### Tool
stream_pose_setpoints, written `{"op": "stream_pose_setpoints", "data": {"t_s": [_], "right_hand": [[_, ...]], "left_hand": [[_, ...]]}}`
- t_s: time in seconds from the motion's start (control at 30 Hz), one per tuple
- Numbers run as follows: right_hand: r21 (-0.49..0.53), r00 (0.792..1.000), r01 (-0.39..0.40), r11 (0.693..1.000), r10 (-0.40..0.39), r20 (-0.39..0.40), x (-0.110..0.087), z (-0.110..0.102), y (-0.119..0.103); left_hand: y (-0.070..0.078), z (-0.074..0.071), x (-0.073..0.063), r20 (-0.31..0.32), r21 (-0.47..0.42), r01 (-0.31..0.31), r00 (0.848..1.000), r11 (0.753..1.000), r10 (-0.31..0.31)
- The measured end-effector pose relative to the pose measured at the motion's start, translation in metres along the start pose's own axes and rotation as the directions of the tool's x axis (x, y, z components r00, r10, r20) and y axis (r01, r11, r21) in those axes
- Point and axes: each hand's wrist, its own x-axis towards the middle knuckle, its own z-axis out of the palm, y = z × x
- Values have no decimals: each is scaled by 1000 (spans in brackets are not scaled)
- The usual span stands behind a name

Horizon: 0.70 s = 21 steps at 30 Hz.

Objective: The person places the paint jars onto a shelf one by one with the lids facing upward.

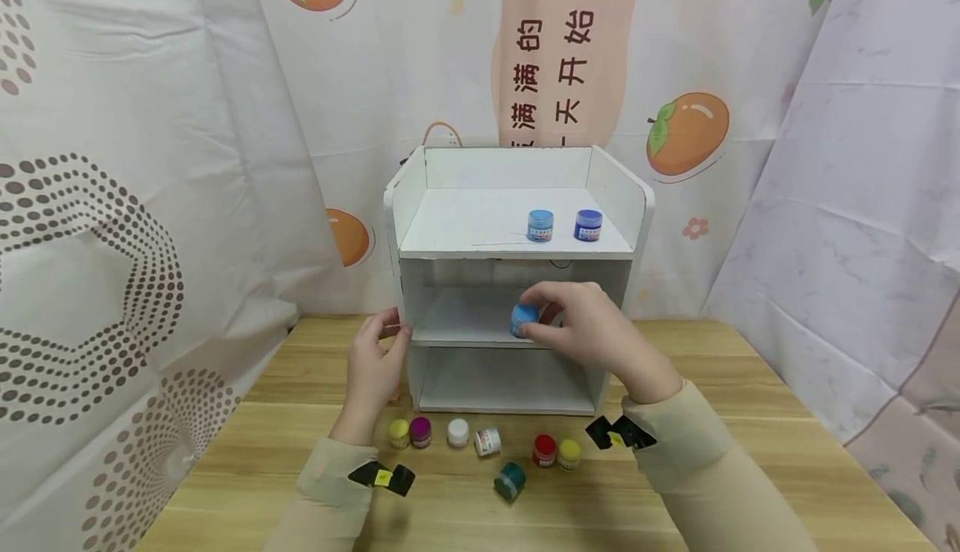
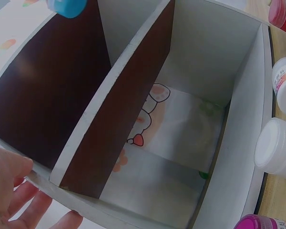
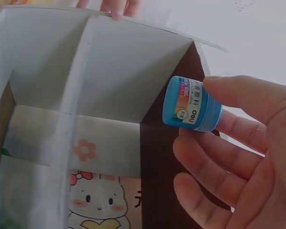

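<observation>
My right hand (image 1: 581, 323) pinches a light blue paint jar (image 3: 190, 104) between thumb and fingers, its label showing in the right wrist view. The jar is in front of the middle compartment of a white shelf (image 1: 495, 253), close over the middle board's front edge. At the shelf's left side panel, my left hand (image 1: 378, 360) holds the front edge, thumb at the edge and fingers along the outside. On the top board stand another light blue jar (image 1: 540, 226) and a dark blue jar (image 1: 588, 225), both upright.
On the wooden table (image 1: 675, 494) before the shelf are a yellow jar (image 1: 399, 434), purple jar (image 1: 421, 432), white jar (image 1: 458, 433), tilted white jar (image 1: 487, 442), red jar (image 1: 544, 450), second yellow jar (image 1: 569, 454) and toppled green jar (image 1: 510, 481). A printed curtain (image 1: 465, 52) hangs behind.
</observation>
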Motion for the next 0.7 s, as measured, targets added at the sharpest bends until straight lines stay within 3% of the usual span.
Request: {"op": "stream_pose_setpoints", "data": {"t_s": [0.5,0.7], "right_hand": [[-48,985,88,995,-94,-148,26,-23,-15],[-1,981,53,999,-52,-185,36,-28,-21]], "left_hand": [[-4,2,-1,-10,-1,2,1000,1000,-2],[-4,2,0,-12,4,3,1000,1000,-3]]}}
